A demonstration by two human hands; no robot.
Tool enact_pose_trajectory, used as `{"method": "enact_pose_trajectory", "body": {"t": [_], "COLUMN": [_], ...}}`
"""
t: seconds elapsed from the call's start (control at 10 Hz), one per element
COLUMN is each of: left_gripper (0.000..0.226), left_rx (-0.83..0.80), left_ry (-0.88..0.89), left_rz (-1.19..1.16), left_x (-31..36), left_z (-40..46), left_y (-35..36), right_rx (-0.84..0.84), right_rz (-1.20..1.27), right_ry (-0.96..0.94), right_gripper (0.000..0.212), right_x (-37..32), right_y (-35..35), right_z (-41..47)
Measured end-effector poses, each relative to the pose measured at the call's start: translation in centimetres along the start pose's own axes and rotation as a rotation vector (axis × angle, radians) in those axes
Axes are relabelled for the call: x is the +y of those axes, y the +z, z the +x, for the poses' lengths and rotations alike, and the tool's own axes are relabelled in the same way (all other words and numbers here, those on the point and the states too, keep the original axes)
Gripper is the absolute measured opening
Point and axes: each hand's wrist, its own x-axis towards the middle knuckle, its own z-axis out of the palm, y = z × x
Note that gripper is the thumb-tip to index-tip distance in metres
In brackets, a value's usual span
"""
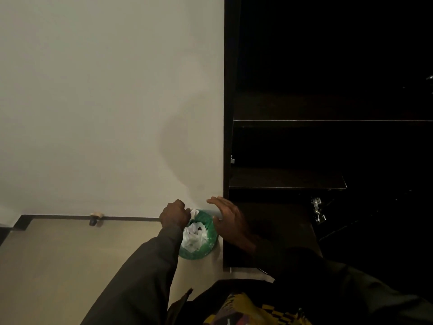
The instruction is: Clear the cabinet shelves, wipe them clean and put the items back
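Two hands (175,215) (228,216) at green bag (201,248)

We see a dark cabinet (304,137) open, shelves (285,181) bare and unlit. A green bag (203,245) stuffed with white crumpled stuff sits on the floor beside its left side.

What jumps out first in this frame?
The green bag stuffed with white plastic, on the floor at bottom centre against the wall, beside the dark cabinet. The two hands flank it: the left hand pinches a white bit at the bag's rim, while the right hand hovers flat with fingers straight. To the right, the cabinet's dark shelves look bare where visible, though much is in shadow.
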Motion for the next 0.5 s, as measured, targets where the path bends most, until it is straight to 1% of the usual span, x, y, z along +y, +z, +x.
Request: {"method": "enact_pose_trajectory", "body": {"t": [0.2, 0.3, 0.4, 0.5], "left_gripper": [0.038, 0.038, 0.047, 0.054], "left_rx": [0.041, 0.065, 0.216, 0.471], "left_ry": [-0.019, -0.012, 0.037, 0.221], "left_rz": [0.014, -0.026, -0.158, -0.354], "left_x": [-0.4, -0.4, 0.7, 3.4], "left_z": [0.0, -0.5, -1.7, -4.9], "left_y": [-0.4, -0.5, -1.4, -2.7], "right_rx": [-0.013, -0.014, 0.000, 0.051], "right_rz": [0.046, 0.053, 0.049, 0.071], "right_ry": [0.028, 0.062, 0.092, 0.119], "right_gripper": [0.054, 0.054, 0.051, 0.048], "right_x": [0.0, 0.0, 0.4, 0.5], "right_y": [-1.4, -2.3, -2.7, -3.2], "right_z": [-0.3, -0.7, -1.1, -1.7]}}
